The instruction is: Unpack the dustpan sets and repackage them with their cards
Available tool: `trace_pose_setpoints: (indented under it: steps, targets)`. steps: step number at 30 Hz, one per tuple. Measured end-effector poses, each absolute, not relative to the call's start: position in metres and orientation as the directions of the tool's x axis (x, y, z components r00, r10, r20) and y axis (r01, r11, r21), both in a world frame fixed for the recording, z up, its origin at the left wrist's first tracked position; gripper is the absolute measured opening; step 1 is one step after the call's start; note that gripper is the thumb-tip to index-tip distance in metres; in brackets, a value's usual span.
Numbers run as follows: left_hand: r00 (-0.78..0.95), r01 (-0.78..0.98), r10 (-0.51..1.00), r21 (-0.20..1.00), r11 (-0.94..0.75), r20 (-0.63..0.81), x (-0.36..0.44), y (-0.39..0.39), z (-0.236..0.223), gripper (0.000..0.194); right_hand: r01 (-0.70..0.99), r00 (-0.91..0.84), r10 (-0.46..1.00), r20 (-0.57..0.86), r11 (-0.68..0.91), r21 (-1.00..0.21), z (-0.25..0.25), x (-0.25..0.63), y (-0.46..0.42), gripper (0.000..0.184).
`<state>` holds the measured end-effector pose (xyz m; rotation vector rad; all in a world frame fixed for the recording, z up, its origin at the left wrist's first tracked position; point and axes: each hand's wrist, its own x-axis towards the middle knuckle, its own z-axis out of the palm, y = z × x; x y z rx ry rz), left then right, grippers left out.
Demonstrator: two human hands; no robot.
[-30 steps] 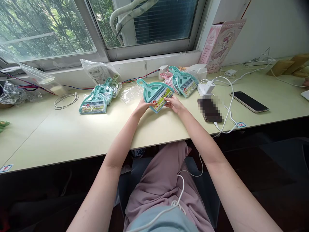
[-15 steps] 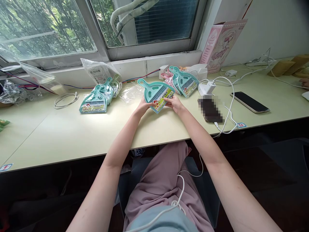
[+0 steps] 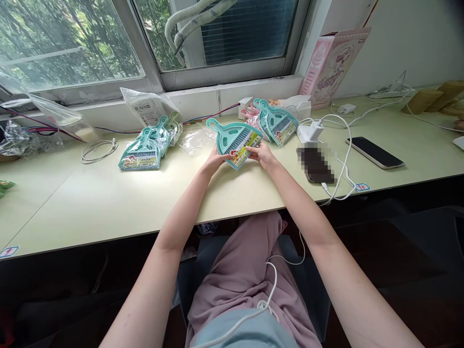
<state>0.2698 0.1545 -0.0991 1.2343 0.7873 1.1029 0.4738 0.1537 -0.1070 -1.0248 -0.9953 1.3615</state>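
Observation:
Between my hands, tilted above the table, is a mint-green mini dustpan and brush set with a yellow printed label. My left hand grips its lower left corner. At its right edge, my right hand pinches the side by the label. To the left lies a stack of wrapped mint dustpan sets, handles pointing toward the window. Behind on the right rest more mint sets, with pink ones partly hidden beside them.
An empty clear plastic bag lies behind my left hand. On the right are a charger, a pixelated phone with white cables and a black phone. A pink box stands against the wall; a coiled cable is at left.

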Motion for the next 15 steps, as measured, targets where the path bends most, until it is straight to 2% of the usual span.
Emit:
trace_pose_setpoints:
  steps: [3,7,11,13,15]
  targets:
    - [0.337,-0.200,0.938,0.980,-0.018,0.086,0.267,0.156,-0.102,0.084,-0.274,-0.003,1.000,-0.031,-0.031,-0.961,-0.109,0.476,0.156,0.031]
    - [0.358,-0.218,0.933,0.975,0.034,0.048,0.265,0.162,-0.102,0.065,-0.279,0.021,1.000,-0.021,-0.014,-0.960,-0.109,0.479,0.157,0.028]
    - [0.274,-0.238,0.962,0.969,0.067,0.001,0.262,0.171,-0.101,0.062,-0.284,0.016,1.000,-0.018,-0.013,-0.959,-0.109,0.480,0.158,0.030]
    - [0.179,-0.181,0.983,0.983,-0.012,0.045,0.257,0.174,-0.102,0.060,-0.277,0.022,1.000,-0.021,-0.014,-0.961,-0.110,0.480,0.159,0.031]
    - [0.052,-0.035,0.982,0.983,-0.179,0.181,0.248,0.176,-0.103,0.055,-0.268,0.032,0.999,-0.026,-0.016,-0.963,-0.111,0.481,0.159,0.030]
